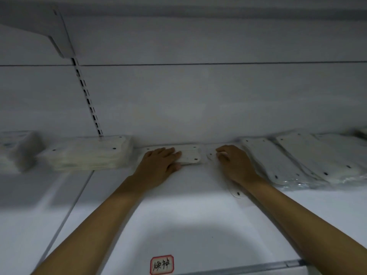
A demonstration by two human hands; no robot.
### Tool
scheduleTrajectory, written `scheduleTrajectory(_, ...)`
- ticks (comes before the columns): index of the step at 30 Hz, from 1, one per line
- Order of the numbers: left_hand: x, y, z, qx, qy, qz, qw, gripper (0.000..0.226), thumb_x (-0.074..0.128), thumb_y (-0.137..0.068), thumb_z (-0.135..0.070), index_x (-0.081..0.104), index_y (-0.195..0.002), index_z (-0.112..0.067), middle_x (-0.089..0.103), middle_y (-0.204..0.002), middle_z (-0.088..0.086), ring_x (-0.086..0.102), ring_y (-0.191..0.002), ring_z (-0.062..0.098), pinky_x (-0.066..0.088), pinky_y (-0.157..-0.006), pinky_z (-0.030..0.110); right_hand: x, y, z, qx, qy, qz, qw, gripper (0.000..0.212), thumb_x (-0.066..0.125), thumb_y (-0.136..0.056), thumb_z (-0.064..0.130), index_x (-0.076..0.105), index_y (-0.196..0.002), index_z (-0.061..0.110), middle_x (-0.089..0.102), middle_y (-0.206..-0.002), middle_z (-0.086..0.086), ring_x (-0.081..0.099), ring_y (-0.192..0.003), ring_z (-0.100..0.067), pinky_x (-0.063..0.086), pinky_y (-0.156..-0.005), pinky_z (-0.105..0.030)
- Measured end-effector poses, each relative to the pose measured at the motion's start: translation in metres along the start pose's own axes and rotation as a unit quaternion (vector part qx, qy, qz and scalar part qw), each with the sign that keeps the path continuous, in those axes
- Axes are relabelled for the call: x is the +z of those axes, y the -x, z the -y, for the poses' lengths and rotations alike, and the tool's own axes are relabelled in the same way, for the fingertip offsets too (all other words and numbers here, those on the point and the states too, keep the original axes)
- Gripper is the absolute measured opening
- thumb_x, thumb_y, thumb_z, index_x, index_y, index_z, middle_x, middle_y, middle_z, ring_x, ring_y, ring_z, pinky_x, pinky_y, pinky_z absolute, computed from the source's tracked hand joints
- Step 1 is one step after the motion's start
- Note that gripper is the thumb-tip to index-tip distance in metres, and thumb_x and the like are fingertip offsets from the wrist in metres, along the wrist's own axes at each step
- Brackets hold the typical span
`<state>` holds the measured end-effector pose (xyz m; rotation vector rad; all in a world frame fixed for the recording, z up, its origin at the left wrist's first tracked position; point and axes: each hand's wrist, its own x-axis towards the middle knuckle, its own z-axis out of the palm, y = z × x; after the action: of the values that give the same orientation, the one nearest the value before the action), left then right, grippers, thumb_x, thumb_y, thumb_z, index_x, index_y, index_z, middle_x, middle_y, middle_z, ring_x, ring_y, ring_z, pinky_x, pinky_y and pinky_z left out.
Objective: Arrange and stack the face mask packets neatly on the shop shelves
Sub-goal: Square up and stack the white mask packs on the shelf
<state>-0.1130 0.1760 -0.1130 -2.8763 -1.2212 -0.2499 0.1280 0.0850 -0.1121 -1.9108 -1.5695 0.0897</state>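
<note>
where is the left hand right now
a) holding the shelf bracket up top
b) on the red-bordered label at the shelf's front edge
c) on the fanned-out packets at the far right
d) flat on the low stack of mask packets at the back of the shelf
d: the left hand lies with straight fingers on the low stack of mask packets by the back wall.

We see white packets (190, 155) with dark dots, a white shelf (178, 215), and a red-bordered label (161, 264) at six o'clock.
</note>
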Motion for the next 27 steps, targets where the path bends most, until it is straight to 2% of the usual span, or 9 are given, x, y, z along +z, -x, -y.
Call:
scheduleTrajectory(4,-0.008,0.0,-0.014,0.01,0.021,-0.045,0.999,0.104,-0.003,-0.073,-0.083,0.012,-0.154,-0.019,0.009,-0.162,0.008,0.016,-0.148,0.029,0.015,-0.118,0.043,-0.039,0.019,-0.007,-0.027,-0.044,-0.086,0.995,0.016,0.057,-0.095,0.017,0.071,-0.101,0.012,0.069,-0.102,-0.003,0.062,-0.095,-0.018,0.044,-0.083,-0.03)
scheduleTrajectory(8,-0.021,-0.016,-0.072,0.061,0.077,-0.098,0.99,0.077,0.015,-0.095,-0.064,0.025,-0.151,-0.013,0.028,-0.156,0.012,0.032,-0.142,0.029,0.023,-0.115,0.035,-0.073,0.011,-0.033,-0.016,-0.05,-0.136,0.989,0.015,0.059,-0.093,0.022,0.071,-0.096,0.014,0.071,-0.098,-0.004,0.065,-0.095,-0.021,0.046,-0.08,-0.03)
scheduleTrajectory(10,-0.023,-0.027,-0.109,0.075,0.109,-0.086,0.987,0.059,0.034,-0.101,-0.045,0.025,-0.151,-0.015,0.027,-0.157,0.009,0.029,-0.143,0.025,0.021,-0.115,0.032,-0.086,0.0,-0.044,0.02,-0.045,-0.092,0.994,0.019,0.062,-0.092,0.027,0.069,-0.106,0.015,0.069,-0.109,-0.003,0.062,-0.107,-0.021,0.044,-0.086,-0.029)
scheduleTrajectory(14,-0.008,-0.044,-0.173,0.051,0.183,-0.028,0.981,0.055,0.037,-0.103,-0.036,0.023,-0.152,-0.016,0.029,-0.157,0.005,0.027,-0.143,0.021,0.022,-0.113,0.029,-0.087,0.0,-0.061,0.086,0.028,0.077,0.993,0.072,0.065,-0.083,0.054,0.043,-0.142,0.02,0.048,-0.144,-0.005,0.044,-0.133,-0.025,0.036,-0.107,-0.037)
scheduleTrajectory(17,0.013,-0.053,-0.196,0.012,0.156,0.039,0.987,0.063,0.033,-0.102,-0.045,0.018,-0.153,-0.011,0.02,-0.16,0.008,0.019,-0.146,0.02,0.015,-0.117,0.029,-0.076,0.011,-0.077,0.081,0.046,0.127,0.988,0.08,0.066,-0.086,0.041,0.026,-0.151,0.015,0.033,-0.154,-0.007,0.035,-0.14,-0.024,0.028,-0.111,-0.03)
scheduleTrajectory(20,0.021,-0.065,-0.201,0.002,0.11,0.054,0.993,0.07,0.031,-0.1,-0.054,0.018,-0.153,-0.01,0.013,-0.161,0.007,0.012,-0.148,0.019,0.01,-0.119,0.032,-0.088,0.001,-0.084,0.09,-0.006,0.076,0.993,0.056,0.062,-0.089,0.023,0.042,-0.14,0.014,0.052,-0.139,-0.01,0.051,-0.123,-0.027,0.038,-0.096,-0.03)
scheduleTrajectory(23,0.021,-0.073,-0.205,0.011,0.108,0.066,0.992,0.072,0.03,-0.099,-0.055,0.014,-0.154,-0.011,0.008,-0.162,0.005,0.009,-0.149,0.018,0.008,-0.12,0.032,-0.106,-0.011,-0.093,0.131,-0.105,0.076,0.983,0.031,0.055,-0.092,0.017,0.057,-0.123,0.014,0.065,-0.113,-0.007,0.061,-0.095,-0.022,0.045,-0.078,-0.028)
scheduleTrajectory(25,0.023,-0.073,-0.206,0.008,0.106,0.05,0.993,0.071,0.031,-0.099,-0.055,0.017,-0.154,-0.012,0.01,-0.162,0.004,0.01,-0.148,0.017,0.008,-0.118,0.03,-0.115,-0.011,-0.102,0.171,-0.216,0.06,0.959,0.024,0.053,-0.092,0.01,0.062,-0.114,0.01,0.062,-0.085,-0.005,0.055,-0.069,-0.014,0.041,-0.058,-0.021)
scheduleTrajectory(27,0.025,-0.072,-0.205,-0.001,0.127,0.037,0.991,0.068,0.035,-0.098,-0.054,0.021,-0.153,-0.015,0.013,-0.161,0.001,0.012,-0.148,0.015,0.008,-0.117,0.027,-0.122,-0.008,-0.112,0.203,-0.288,0.024,0.936,0.021,0.052,-0.089,0.002,0.064,-0.104,0.007,0.053,-0.069,-0.004,0.045,-0.057,-0.012,0.036,-0.046,-0.015)
